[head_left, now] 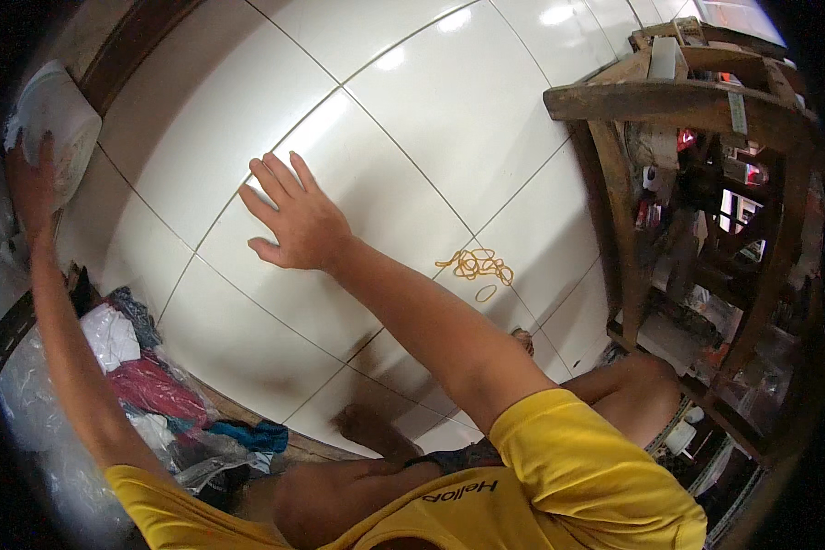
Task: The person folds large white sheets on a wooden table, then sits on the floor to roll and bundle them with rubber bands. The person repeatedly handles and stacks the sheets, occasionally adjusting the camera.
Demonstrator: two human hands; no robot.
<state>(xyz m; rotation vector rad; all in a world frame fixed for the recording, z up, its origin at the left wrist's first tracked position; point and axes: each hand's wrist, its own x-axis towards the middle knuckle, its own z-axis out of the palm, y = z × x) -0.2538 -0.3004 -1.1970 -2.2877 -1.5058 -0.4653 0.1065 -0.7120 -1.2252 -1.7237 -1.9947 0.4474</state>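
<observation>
My left hand point(33, 181) reaches out to the far left, its fingers apart against the side of a whitish, rounded bundle that looks wrapped in plastic point(62, 128). I cannot make out what is inside it. Over the white tiled floor point(412, 137), my right hand point(298, 220) is stretched out, palm down with fingers spread and nothing in them. Whether its palm touches the tiles is hard to tell. A loose heap of yellowish rubber bands point(475, 264) lies on the floor to the right of my right forearm, with a single rubber band point(486, 293) just apart from it.
A dark wooden rack point(614, 202) with cluttered shelves stands along the right. Clothes and fabric in plastic bags point(156, 385) are piled at the lower left. My bent legs point(632, 394) rest on the floor near me. A wooden edge point(128, 55) runs along the upper left.
</observation>
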